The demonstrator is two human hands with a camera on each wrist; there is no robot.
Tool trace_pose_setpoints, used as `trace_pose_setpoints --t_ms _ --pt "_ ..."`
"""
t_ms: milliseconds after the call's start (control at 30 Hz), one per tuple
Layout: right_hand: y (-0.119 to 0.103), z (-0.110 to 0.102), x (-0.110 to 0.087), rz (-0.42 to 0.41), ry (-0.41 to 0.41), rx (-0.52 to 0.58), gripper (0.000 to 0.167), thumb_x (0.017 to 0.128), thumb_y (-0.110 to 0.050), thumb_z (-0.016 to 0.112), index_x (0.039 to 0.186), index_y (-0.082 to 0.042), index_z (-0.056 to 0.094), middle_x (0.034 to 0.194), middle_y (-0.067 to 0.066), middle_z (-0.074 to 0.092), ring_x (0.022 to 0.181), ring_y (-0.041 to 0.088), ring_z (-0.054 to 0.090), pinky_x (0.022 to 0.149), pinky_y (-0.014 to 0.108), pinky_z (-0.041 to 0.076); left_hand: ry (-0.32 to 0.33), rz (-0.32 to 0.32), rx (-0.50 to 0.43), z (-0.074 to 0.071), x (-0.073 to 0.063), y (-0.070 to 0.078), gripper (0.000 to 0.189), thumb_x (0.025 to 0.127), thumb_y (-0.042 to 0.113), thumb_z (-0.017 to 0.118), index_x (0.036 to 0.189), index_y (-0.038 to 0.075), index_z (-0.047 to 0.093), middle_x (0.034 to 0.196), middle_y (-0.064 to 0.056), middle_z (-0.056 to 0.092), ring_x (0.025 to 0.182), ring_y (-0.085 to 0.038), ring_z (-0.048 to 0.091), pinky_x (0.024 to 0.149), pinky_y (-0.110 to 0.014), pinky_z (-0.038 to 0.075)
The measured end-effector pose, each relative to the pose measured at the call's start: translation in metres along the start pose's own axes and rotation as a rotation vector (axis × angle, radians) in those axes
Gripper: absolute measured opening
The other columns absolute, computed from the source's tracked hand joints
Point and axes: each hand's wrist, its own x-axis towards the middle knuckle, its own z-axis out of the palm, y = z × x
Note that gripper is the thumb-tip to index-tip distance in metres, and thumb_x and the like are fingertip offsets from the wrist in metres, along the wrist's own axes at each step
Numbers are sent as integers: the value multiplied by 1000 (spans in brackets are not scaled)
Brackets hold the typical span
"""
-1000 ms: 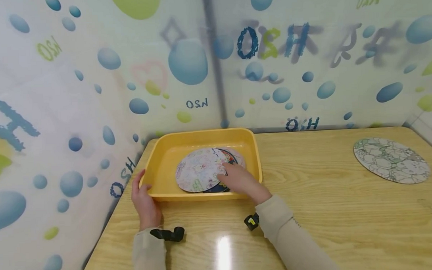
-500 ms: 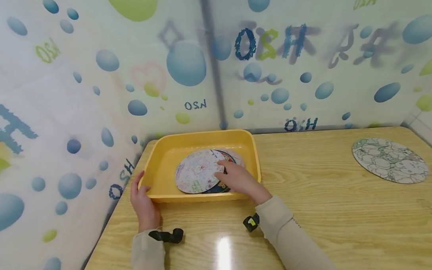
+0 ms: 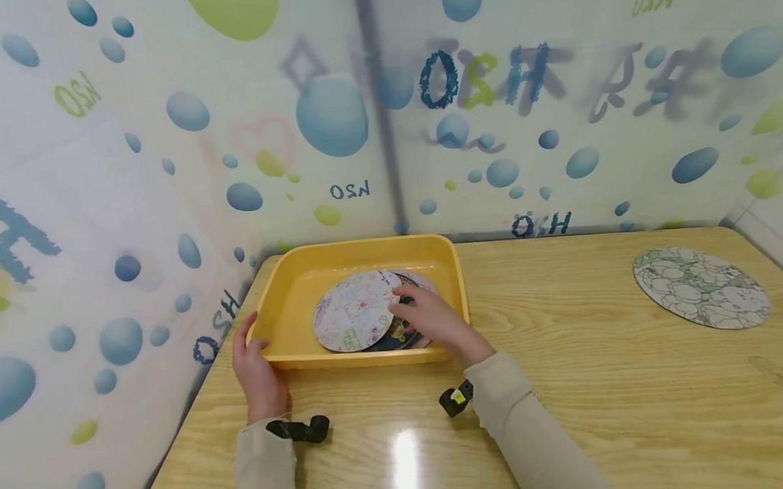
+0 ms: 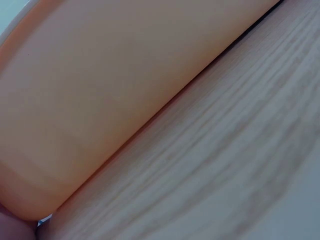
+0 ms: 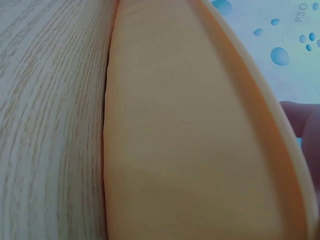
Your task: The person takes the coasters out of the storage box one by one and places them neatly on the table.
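A yellow plastic tray [image 3: 289, 277] stands on the table in the head view. My left hand [image 3: 259, 379] grips its front left corner, thumb over the rim and fingers along the outside. Inside the tray lies a small pile of round boards: a white one with coloured doodles [image 3: 351, 314] on top, a dark patterned one [image 3: 398, 338] partly under it, and a pale pinkish one [image 3: 425, 278] at the right. Above the pile's right side is my right hand [image 3: 429, 316], fingers extended by the white board's edge. Whether the fingertips touch it, I cannot tell.
A round board with a green and grey line drawing [image 3: 700, 288] lies at the right of the wooden table [image 3: 565, 397]. A printed wall sheet [image 3: 530, 146] rises behind the tray and along the left. The tray's outer side [image 5: 180, 130] fills much of the right wrist view.
My right hand has lifted slightly from the white board's edge, and more of the dark board shows. The left hand keeps its grip on the tray. The head view has shifted a little.
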Motion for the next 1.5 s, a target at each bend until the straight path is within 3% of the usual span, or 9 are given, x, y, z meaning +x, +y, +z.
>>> trace_pose_setpoints --t_ms 300,400,600,667,1000,1233,1333,1400,1500 --pt "-2 0 -2 -17 -50 -77 44 90 -31 48 132 -15 44 122 5 50 85 26 57 68 38 49 5 -6 5 0 -1 0 50 84 1 29 127 18 48 136 4 32 118 -23 38 99 -36 33" --pt "-1 2 0 -44 -57 -221 43 91 -31 47 130 -15 45 125 4 48 85 22 59 67 36 50 1 -7 -2 1 0 0 50 84 1 28 127 18 48 136 4 31 119 -23 38 100 -35 32" --pt "1 9 1 -112 -75 -542 38 91 -34 45 123 -16 53 107 -4 58 86 10 53 79 29 43 4 -10 -17 1 2 0 49 84 1 29 126 18 49 135 4 32 118 -22 38 99 -35 33" --pt "0 11 1 -115 -94 -567 37 90 -35 45 122 -17 54 104 -6 59 84 9 54 79 29 43 4 -13 -17 0 3 -1 49 85 1 29 126 18 49 135 4 32 118 -22 39 99 -34 33" --pt "-2 14 -2 -150 -150 -628 43 90 -36 46 129 -18 48 119 -4 54 102 10 51 89 31 41 8 -9 -11 -1 4 -1 48 85 2 30 125 18 50 134 5 33 117 -21 39 98 -34 34" --pt "-2 15 -3 -132 -114 -633 42 92 -35 43 129 -17 48 126 -4 50 112 13 47 94 32 37 10 -16 -1 0 3 -1 48 85 2 30 125 19 50 135 5 33 118 -22 39 98 -34 34" --pt "-3 15 -4 -136 -56 -629 39 92 -34 43 126 -18 52 120 -5 55 95 10 55 87 29 41 8 -12 -1 0 3 0 48 85 1 29 126 17 50 134 5 33 118 -21 39 99 -34 33" --pt "-2 15 -3 -136 -23 -601 38 92 -33 43 125 -18 53 102 -2 63 71 9 56 73 28 45 3 -7 1 1 2 1 48 85 1 29 126 16 49 135 4 33 118 -21 38 99 -34 33" --pt "-1 14 -2 -133 8 -549 37 92 -31 44 125 -17 53 71 -2 61 46 10 43 53 25 41 -1 -4 -7 2 -1 3 49 84 1 29 127 15 49 135 4 33 118 -21 38 100 -35 32"
